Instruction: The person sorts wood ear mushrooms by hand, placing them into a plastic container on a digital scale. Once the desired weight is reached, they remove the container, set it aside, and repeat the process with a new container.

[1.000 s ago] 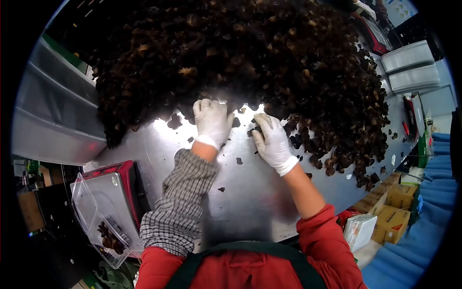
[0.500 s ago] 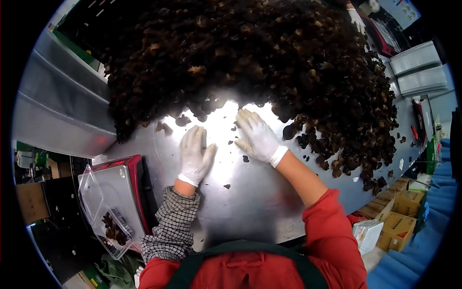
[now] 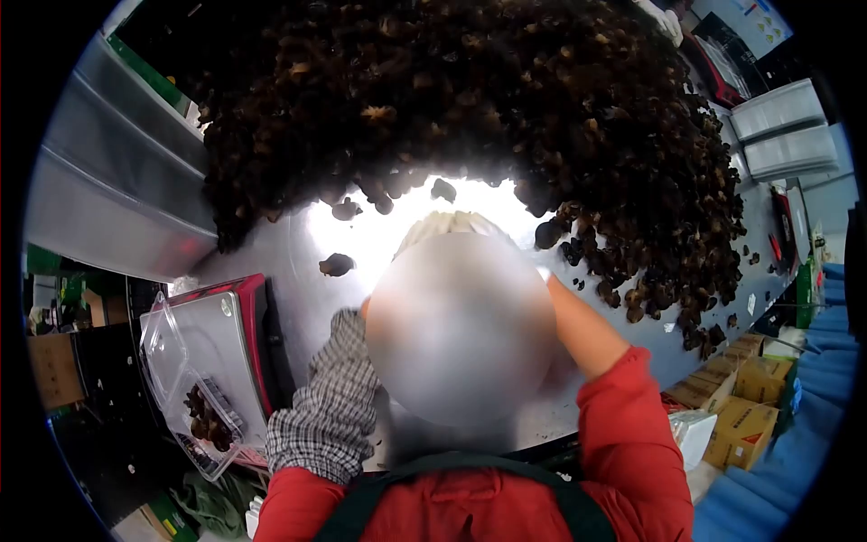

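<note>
My left hand (image 3: 419, 235) and my right hand (image 3: 474, 222), in white gloves, are together on the shiny metal table (image 3: 298, 312). A round blurred patch covers most of both. Only the front parts show; the fingers look stretched forward, side by side. Whether anything lies under them is hidden. Just beyond the fingertips is one loose dark piece (image 3: 443, 189), and behind it a big heap of dark brown wood ear mushrooms (image 3: 433, 99). Another loose mushroom piece (image 3: 336, 265) lies left of my left hand.
At left, a scale (image 3: 221, 325) carries a clear plastic box (image 3: 167, 348) with some mushrooms inside. Grey bins (image 3: 117, 199) stand behind it. Another person's gloved hand (image 3: 666, 23) is at the heap's far right. Cardboard boxes (image 3: 741, 432) sit beyond the table at right.
My hands, apart and flat before, have come together in the middle. The blurred patch now covers them. The loose piece at left and one beyond my fingertips now show. The other person's hand has shifted.
</note>
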A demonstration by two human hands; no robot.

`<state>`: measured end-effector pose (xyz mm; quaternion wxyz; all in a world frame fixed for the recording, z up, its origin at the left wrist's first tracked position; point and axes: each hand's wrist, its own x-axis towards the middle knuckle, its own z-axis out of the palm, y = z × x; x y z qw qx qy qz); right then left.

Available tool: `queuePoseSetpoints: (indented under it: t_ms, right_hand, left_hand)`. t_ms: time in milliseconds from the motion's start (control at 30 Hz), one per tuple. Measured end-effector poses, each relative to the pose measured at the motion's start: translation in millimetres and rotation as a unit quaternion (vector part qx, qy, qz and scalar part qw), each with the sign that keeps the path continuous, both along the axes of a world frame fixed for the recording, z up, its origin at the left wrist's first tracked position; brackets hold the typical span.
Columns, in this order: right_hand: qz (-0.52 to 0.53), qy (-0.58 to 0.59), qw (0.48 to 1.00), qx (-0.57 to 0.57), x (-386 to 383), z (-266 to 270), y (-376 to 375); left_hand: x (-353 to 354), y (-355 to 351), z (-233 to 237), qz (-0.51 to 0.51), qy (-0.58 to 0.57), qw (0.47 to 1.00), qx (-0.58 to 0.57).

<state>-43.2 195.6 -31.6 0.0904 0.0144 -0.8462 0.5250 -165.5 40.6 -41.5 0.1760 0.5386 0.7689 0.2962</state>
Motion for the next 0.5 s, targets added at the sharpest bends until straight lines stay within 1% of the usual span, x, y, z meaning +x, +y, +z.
queuePoseSetpoints:
  t_ms: [33,67,133,167,200,233,300,333,367,433,467,500]
  right_hand:
    - [0.016,-0.033,0.987,-0.157,21,6,-6]
    - [0.026,-0.025,0.997,-0.066,35,13,-10]
    - [0.048,-0.012,0.992,0.118,57,22,-14]
    - [0.001,0.008,0.992,0.128,56,21,-10]
    - [-0.034,0.015,0.987,0.159,48,22,0]
    - [-0.066,0.025,0.979,0.189,36,26,8]
    - [-0.089,0.009,0.955,0.282,23,8,17]
    - [-0.064,0.017,0.935,0.348,25,-2,15]
    - [-0.006,-0.026,0.950,0.311,34,2,7]
    - [0.020,-0.005,0.963,0.268,71,10,-26]
    - [0.034,-0.004,0.973,0.227,92,15,-35]
    - [0.061,-0.034,0.984,0.162,108,21,-35]
  left_hand:
    - [18,-13,1,0.014,-0.190,0.978,0.079]
    - [44,-32,1,0.028,-0.375,0.914,0.155]
    - [57,-45,6,0.043,-0.422,0.884,0.195]
    - [49,-52,17,0.040,-0.294,0.941,0.160]
    - [39,-55,22,0.035,-0.158,0.979,0.124]
    - [23,-48,16,0.036,-0.086,0.983,0.157]
    - [8,-35,7,0.069,0.029,0.994,0.074]
    - [20,-31,7,0.046,0.165,0.985,0.013]
    - [35,-30,7,0.012,0.114,0.993,0.037]
    - [72,-45,10,-0.063,0.007,0.995,0.083]
    - [85,-56,16,-0.078,-0.049,0.991,0.094]
    - [93,-64,24,-0.069,-0.198,0.970,0.125]
